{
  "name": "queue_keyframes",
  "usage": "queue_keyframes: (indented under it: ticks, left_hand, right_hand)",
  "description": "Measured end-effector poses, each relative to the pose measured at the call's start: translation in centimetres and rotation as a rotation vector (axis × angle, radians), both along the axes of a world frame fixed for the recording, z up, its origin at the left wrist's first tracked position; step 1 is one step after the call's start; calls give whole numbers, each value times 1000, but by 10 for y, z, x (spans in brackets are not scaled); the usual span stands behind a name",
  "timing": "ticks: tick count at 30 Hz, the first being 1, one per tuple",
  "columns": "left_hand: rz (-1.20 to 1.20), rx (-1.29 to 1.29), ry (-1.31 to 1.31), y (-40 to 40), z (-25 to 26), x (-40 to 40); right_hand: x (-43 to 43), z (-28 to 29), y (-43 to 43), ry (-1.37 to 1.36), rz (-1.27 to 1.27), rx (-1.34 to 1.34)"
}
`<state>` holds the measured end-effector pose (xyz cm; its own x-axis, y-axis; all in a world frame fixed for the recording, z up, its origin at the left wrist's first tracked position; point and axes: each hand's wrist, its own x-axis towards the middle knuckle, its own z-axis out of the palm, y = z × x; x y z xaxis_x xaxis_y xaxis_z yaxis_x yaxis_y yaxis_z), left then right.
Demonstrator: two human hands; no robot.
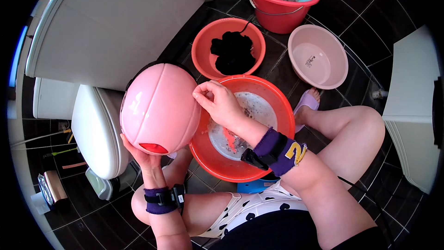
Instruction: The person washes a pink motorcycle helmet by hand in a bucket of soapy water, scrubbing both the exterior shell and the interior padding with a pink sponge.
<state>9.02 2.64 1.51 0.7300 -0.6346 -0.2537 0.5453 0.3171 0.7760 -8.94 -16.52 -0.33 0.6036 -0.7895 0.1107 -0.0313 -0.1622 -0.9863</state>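
Observation:
A glossy pink helmet (pixel 159 107) with a red oval part is held up over the left rim of a red-orange plastic basin (pixel 242 177). My left hand (pixel 144 152) supports the helmet from below, its thumb along the lower left side. My right hand (pixel 220 104) is at the helmet's right edge, thumb and fingertips pinched together; whether they hold anything small cannot be seen. Sudsy water (pixel 256 111) lies in the basin under my right forearm. Both wrists wear purple bands with black straps and devices.
Beyond stands an orange basin (pixel 201 59) with black cloth (pixel 236 52). A red bucket (pixel 281 17) holds laundry, beside a pale pink basin (pixel 317 59). A white toilet (pixel 99 128) is at the left, a white cabinet (pixel 412 111) at the right. Dark tiles (pixel 79 211) cover the floor.

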Motion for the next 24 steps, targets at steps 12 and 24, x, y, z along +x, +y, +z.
queue_keyframes:
  ticks: [12, 24]
  left_hand:
    - [27, 49, -34, -8, 4, -6]
    - [37, 8, -15, -9, -1, -4]
  right_hand:
    - [0, 1, 0, -133, -7, 184]
    - [-1, -11, 7, -338, 86, 487]
